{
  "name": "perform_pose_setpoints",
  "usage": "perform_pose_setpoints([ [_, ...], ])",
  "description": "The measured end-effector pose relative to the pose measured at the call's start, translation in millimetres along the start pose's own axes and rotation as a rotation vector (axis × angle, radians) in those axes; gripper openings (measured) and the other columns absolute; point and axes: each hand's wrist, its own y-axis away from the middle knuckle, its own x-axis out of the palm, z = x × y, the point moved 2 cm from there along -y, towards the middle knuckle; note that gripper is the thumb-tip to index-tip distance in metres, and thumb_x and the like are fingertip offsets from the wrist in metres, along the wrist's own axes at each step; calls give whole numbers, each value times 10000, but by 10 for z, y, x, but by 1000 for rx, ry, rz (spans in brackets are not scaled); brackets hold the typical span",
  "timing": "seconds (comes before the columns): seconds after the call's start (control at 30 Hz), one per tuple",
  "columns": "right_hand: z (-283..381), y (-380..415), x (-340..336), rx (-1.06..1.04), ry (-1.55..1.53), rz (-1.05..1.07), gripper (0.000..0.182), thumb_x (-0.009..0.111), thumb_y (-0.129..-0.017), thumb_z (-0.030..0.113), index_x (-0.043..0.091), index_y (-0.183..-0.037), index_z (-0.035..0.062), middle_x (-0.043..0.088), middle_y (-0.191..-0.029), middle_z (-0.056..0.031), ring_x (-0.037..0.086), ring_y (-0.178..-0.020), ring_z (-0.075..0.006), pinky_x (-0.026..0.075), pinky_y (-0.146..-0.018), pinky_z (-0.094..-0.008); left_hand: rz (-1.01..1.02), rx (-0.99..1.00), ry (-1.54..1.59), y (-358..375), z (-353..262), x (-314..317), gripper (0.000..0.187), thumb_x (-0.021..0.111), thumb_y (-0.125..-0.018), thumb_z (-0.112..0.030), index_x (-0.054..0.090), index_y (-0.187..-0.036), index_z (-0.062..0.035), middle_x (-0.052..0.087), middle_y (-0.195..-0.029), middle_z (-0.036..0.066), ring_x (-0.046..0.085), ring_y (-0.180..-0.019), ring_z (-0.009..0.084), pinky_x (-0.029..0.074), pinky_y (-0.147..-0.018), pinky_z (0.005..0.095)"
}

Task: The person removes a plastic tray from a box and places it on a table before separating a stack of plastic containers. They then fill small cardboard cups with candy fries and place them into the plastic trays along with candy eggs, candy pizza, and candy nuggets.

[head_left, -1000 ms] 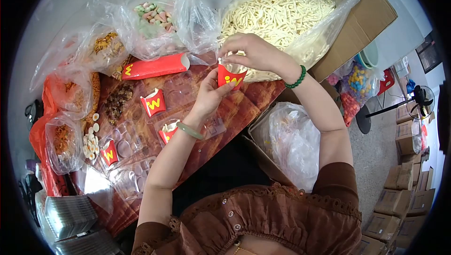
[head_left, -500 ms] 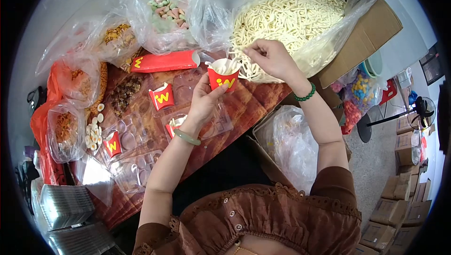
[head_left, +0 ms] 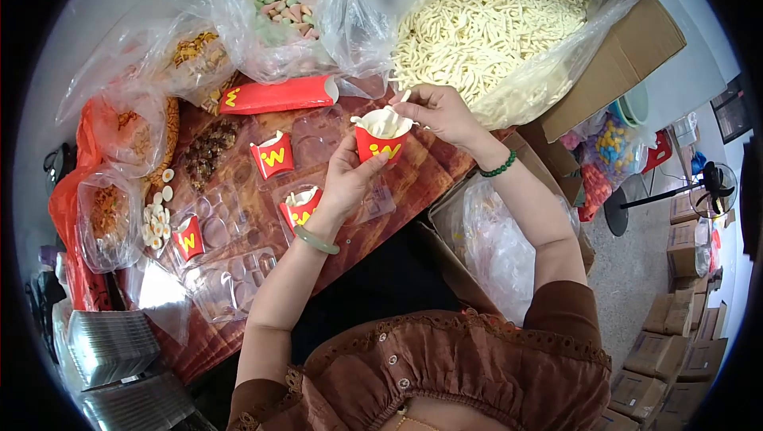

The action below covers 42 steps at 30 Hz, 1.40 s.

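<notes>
My left hand (head_left: 354, 177) is wrapped around a small red fry carton (head_left: 373, 149) with a yellow logo, held upright above the table. Cream-coloured sticks (head_left: 380, 123) fill its top and poke over the rim. At the carton's right rim, my right hand (head_left: 442, 117) pinches a pale stick (head_left: 403, 99) between thumb and fingertips. Behind that hand lies a heap of the same sticks (head_left: 493, 42) in a large clear bag. Another carton with sticks (head_left: 300, 207) stands beside my left wrist. Two more red cartons, one (head_left: 273, 154) near the middle and one (head_left: 188, 238) farther left, rest on clear trays.
A stack of red cartons (head_left: 278, 96) lies behind. Bags of pastel candies (head_left: 284, 14) and orange snacks (head_left: 111, 212) line the back and left. Egg-like pieces (head_left: 156, 220) and brown pieces (head_left: 208, 151) lie on the table. A cardboard box with plastic (head_left: 497, 240) stands at right.
My right hand has come from the edge of the stick heap down to the carton's rim, bringing a stick. My left hand and its carton have shifted only slightly.
</notes>
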Motion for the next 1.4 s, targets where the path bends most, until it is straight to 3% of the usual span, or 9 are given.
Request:
perform_pose_setpoints([
  [0.5,750,-87,-89,-276,-40,78,195,672,-809,-29,614,-996,-38,641,-927,-82,623,-853,-123,526,-732,-249,56,-322,369,170,-111,28,418,558,-905,-36,411,-1296,-42,531,-1230,132,575,-1101,273,550,-872,404],
  [0.67,839,34,59,-422,565,403,168,638,-783,-33,643,-947,2,645,-913,-69,612,-835,-163,483,-739,-289,73,-307,395,208,-161,-45,435,536,-911,-26,389,-1320,-49,532,-1235,142,578,-1100,292,557,-861,407],
  [0.8,760,121,154,-427,832,363,164,642,-768,31,642,-932,31,623,-870,-84,598,-834,-247,474,-764,-318,6,-206,291,265,-239,-50,414,519,-917,-9,400,-1312,-43,534,-1231,138,587,-1081,266,559,-851,399],
  [0.93,871,208,358,-633,1043,308,182,686,-760,106,635,-931,67,609,-871,-70,555,-895,-229,431,-766,-362,16,-210,274,319,-260,-28,415,531,-905,20,423,-1296,-64,545,-1220,108,591,-1069,224,550,-850,363],
  [1.03,686,155,421,-530,1072,458,165,690,-761,123,644,-913,77,605,-901,-54,551,-897,-217,404,-771,-385,20,-169,236,338,-245,-12,423,535,-903,21,418,-1299,-71,549,-1216,105,595,-1058,218,546,-848,354],
  [1.13,682,119,347,-346,833,344,142,684,-769,122,665,-902,75,625,-973,-37,552,-944,-217,403,-830,-391,-9,-140,215,373,-269,-29,426,546,-900,14,418,-1296,-72,552,-1211,104,598,-1047,210,546,-844,350],
  [1.23,644,38,225,-590,840,299,140,693,-765,130,687,-894,74,648,-1012,-40,567,-980,-231,416,-879,-362,0,-152,241,410,-281,-48,428,557,-895,11,421,-1293,-68,564,-1190,100,602,-1037,204,551,-832,345],
  [1.3,591,-45,128,-498,749,371,148,710,-770,113,685,-897,42,674,-988,-68,601,-964,-209,443,-883,-322,30,-206,247,442,-337,-55,430,563,-892,8,422,-1292,-62,570,-1179,99,604,-1030,204,555,-821,340],
  [1.4,457,-125,87,40,318,615,124,715,-798,74,672,-872,-15,681,-880,-67,613,-825,-95,481,-746,-243,68,-269,240,433,-323,-92,430,572,-888,3,422,-1288,-47,579,-1162,99,610,-1017,208,564,-802,333],
])
